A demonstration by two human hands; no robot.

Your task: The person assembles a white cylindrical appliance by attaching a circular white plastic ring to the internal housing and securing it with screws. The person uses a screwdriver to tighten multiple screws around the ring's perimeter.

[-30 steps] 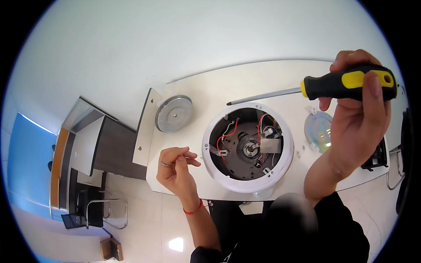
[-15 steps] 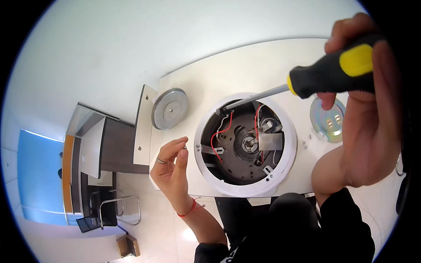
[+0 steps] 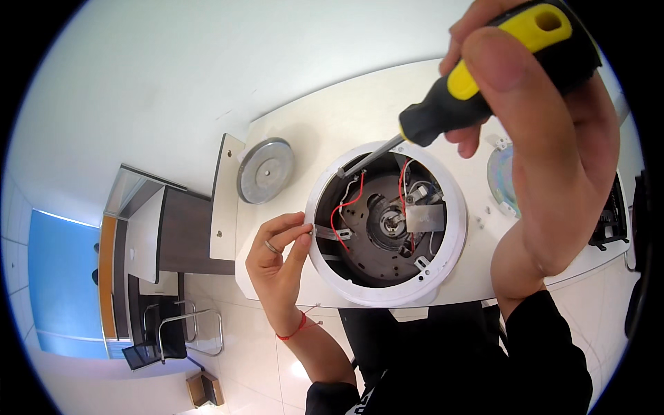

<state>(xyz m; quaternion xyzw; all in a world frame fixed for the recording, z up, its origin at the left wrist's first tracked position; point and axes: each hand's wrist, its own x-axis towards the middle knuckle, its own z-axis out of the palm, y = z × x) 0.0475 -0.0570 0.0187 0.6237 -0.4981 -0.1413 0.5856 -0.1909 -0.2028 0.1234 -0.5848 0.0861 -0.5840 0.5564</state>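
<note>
A round appliance housing (image 3: 452,264) with a white rim stands on the table, its dark inside showing red and white wires and a metal plate (image 3: 425,218). My right hand (image 3: 553,131) grips a black and yellow screwdriver (image 3: 443,111) above it. The screwdriver's tip reaches over the upper left of the rim, and I cannot tell whether it touches. At the rim's left side, by a metal bracket (image 3: 333,234), my left hand (image 3: 280,266) pinches a small metal piece, apparently a screw (image 3: 310,233).
A round grey metal disc (image 3: 266,171) lies on the table (image 3: 332,104) to the left. Right of the housing are a shiny round plate (image 3: 499,173), partly behind my right arm, and several small metal bits (image 3: 482,220). A black chair (image 3: 176,328) stands at lower left.
My left hand has moved right and up to the housing's rim with the small piece. My right hand and the screwdriver have shifted left, the handle coming closer over the housing.
</note>
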